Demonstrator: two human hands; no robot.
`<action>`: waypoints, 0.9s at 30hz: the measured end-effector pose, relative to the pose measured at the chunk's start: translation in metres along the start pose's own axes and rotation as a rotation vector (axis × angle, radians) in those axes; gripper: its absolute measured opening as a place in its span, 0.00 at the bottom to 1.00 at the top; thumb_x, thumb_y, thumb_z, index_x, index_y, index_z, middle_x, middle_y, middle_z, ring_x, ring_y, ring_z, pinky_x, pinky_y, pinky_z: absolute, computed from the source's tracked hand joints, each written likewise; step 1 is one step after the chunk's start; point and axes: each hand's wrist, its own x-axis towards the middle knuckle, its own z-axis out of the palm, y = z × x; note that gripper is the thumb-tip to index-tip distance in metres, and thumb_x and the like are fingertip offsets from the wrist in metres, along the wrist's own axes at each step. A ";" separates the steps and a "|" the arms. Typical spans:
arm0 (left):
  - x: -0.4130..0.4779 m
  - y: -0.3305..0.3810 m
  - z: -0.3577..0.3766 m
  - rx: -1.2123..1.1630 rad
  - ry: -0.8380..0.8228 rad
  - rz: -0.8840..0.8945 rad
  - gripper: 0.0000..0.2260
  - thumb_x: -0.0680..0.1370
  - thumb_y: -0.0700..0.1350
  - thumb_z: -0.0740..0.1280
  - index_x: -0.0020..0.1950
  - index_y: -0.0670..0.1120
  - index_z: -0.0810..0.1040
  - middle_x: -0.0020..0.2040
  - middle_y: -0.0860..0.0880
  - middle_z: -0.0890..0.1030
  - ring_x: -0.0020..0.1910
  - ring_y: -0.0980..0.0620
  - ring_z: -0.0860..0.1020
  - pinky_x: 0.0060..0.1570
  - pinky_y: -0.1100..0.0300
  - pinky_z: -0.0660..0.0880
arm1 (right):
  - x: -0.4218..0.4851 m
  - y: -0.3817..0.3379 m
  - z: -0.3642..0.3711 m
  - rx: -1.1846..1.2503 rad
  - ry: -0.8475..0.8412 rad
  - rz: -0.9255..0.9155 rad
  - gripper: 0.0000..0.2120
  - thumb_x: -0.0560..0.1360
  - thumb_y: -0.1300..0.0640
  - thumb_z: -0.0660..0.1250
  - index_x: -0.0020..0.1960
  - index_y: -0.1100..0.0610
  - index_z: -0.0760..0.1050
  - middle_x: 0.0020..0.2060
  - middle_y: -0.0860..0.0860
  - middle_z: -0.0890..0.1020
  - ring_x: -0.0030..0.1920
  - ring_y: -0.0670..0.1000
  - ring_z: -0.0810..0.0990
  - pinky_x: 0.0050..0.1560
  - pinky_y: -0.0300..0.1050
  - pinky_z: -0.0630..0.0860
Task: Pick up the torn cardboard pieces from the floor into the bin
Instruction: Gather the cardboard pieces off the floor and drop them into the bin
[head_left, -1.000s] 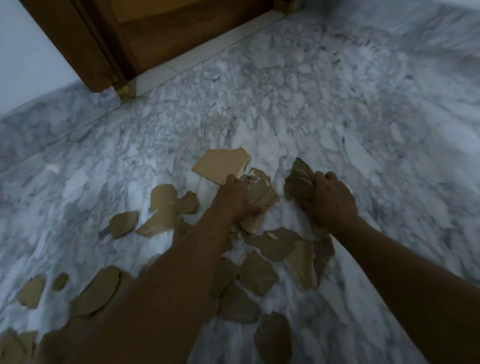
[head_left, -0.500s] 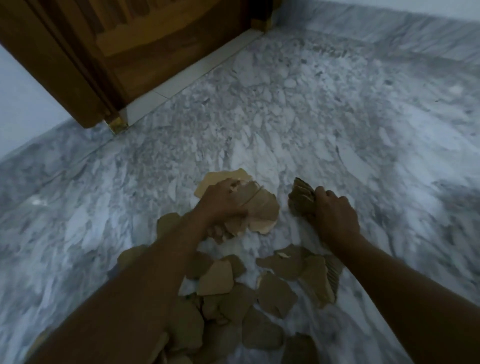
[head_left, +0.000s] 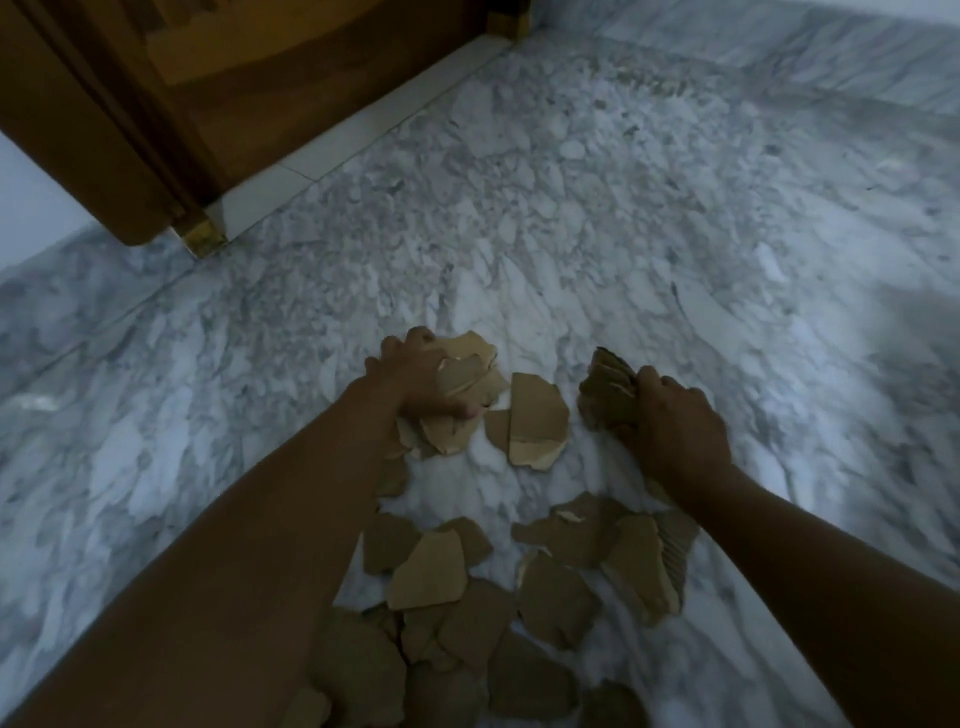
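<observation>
Both arms reach forward and down. Left hand (head_left: 415, 382) presses flat, fingers spread. Right hand (head_left: 675, 431) is fisted, knuckles up.

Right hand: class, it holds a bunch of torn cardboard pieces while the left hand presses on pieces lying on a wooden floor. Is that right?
Not quite. The floor is grey-white marble, not wood; only the door at top left is wooden. The head view shows the rest as stated: the right hand has a closed grip on a bunch of torn cardboard pieces, and the left hand presses on pieces on the floor.
</observation>
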 end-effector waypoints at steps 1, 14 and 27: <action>-0.002 -0.001 -0.002 -0.017 0.015 -0.023 0.47 0.61 0.73 0.70 0.74 0.54 0.65 0.75 0.48 0.55 0.70 0.39 0.59 0.68 0.40 0.64 | 0.002 0.001 -0.002 0.022 -0.032 0.007 0.18 0.75 0.46 0.69 0.57 0.55 0.68 0.50 0.56 0.79 0.49 0.61 0.78 0.42 0.51 0.74; -0.042 -0.005 0.028 0.148 0.397 -0.061 0.43 0.70 0.79 0.44 0.75 0.53 0.65 0.67 0.42 0.71 0.59 0.37 0.71 0.54 0.42 0.73 | 0.026 -0.076 0.008 0.381 -0.355 0.217 0.39 0.68 0.38 0.74 0.72 0.56 0.66 0.65 0.57 0.71 0.63 0.61 0.73 0.60 0.55 0.74; -0.098 0.016 -0.004 -0.464 0.558 -0.122 0.36 0.67 0.63 0.75 0.66 0.51 0.63 0.48 0.48 0.77 0.44 0.45 0.76 0.44 0.51 0.75 | 0.012 -0.051 -0.015 0.717 -0.392 0.225 0.34 0.66 0.41 0.77 0.66 0.52 0.72 0.59 0.54 0.78 0.52 0.55 0.77 0.49 0.50 0.75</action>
